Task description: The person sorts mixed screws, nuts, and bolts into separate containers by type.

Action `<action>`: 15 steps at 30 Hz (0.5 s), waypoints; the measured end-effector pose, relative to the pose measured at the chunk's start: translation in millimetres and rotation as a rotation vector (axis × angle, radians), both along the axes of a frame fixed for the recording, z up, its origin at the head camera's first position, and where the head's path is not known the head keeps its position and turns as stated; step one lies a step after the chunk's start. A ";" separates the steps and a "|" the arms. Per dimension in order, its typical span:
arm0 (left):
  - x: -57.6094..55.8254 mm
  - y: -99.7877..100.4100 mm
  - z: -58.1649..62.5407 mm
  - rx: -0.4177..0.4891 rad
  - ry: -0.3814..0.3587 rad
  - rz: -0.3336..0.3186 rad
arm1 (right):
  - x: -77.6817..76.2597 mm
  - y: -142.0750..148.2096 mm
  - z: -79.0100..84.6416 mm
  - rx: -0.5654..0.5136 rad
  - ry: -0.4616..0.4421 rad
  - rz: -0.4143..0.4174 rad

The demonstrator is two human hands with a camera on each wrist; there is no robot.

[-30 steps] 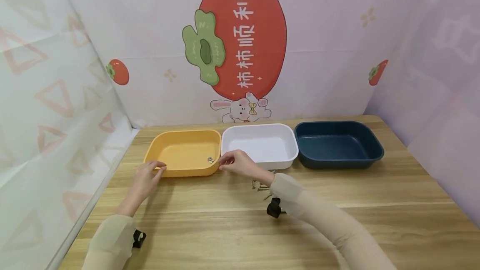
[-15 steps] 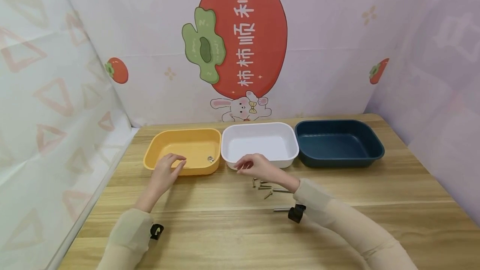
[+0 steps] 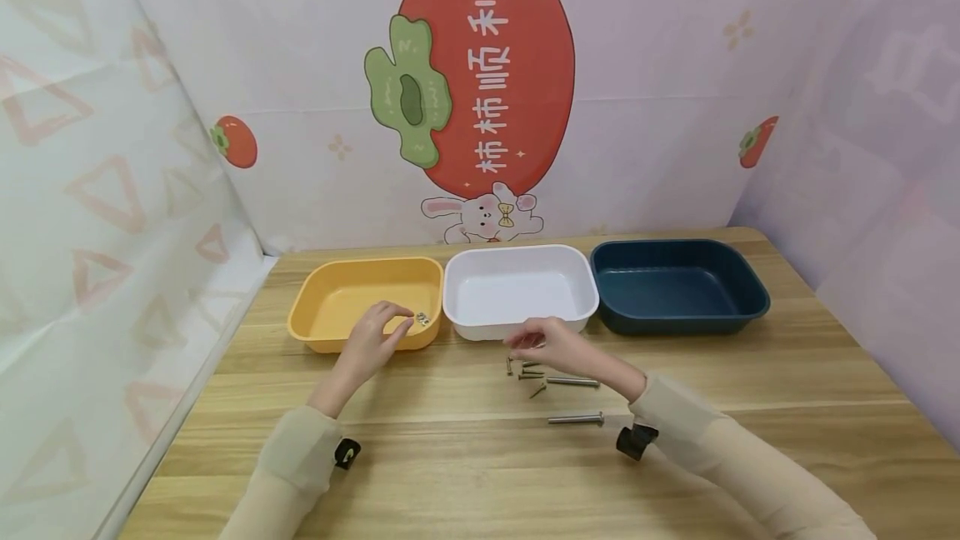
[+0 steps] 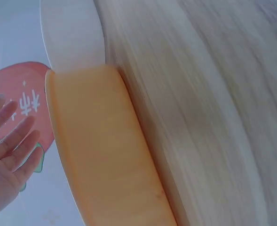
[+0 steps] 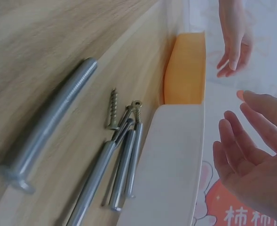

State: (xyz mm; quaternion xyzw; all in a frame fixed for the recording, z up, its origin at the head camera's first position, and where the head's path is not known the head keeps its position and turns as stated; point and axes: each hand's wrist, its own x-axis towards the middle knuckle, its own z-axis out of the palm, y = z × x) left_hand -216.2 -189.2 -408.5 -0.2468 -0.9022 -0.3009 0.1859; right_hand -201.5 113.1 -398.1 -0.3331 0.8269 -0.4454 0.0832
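My left hand (image 3: 369, 342) hovers at the front rim of the yellow tray (image 3: 337, 300), fingers loosely bent with nothing between them; the left wrist view shows its fingers spread. Inside that tray, by its right wall, lie a few small metal nuts (image 3: 423, 319). My right hand (image 3: 561, 347) is in the air before the white tray (image 3: 517, 294), fingers relaxed and holding nothing. Below it on the table lie several small screws (image 3: 531, 374) and long bolts, one a thick bolt (image 3: 575, 419) lying apart. In the right wrist view, a screw (image 5: 114, 108) lies beside the bolts.
A dark blue tray (image 3: 675, 286) stands to the right of the white one, all three in a row along the back of the wooden table (image 3: 450, 465). A printed cloth (image 3: 637, 148) hangs behind.
Both hands have moved right: the left from the yellow tray's left front corner along its rim, the right from between the yellow and white trays towards the screws, uncovering the bolts.
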 end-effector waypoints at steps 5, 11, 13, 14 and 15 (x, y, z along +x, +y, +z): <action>-3.7 14.5 -0.4 -0.001 -0.007 -0.032 | 5.2 14.4 -3.1 0.009 0.014 0.008; -6.8 29.1 -2.0 -0.001 -0.011 -0.055 | 15.1 30.5 -4.3 0.056 0.051 -0.006; -7.4 33.0 -3.0 0.001 -0.007 -0.063 | 18.7 36.0 -6.5 0.075 0.037 -0.017; -7.6 34.9 -3.5 0.003 -0.006 -0.068 | 20.5 38.8 -8.0 0.084 0.028 -0.022; -7.8 36.7 -4.1 0.006 -0.005 -0.074 | 22.3 41.4 -9.4 0.094 0.021 -0.026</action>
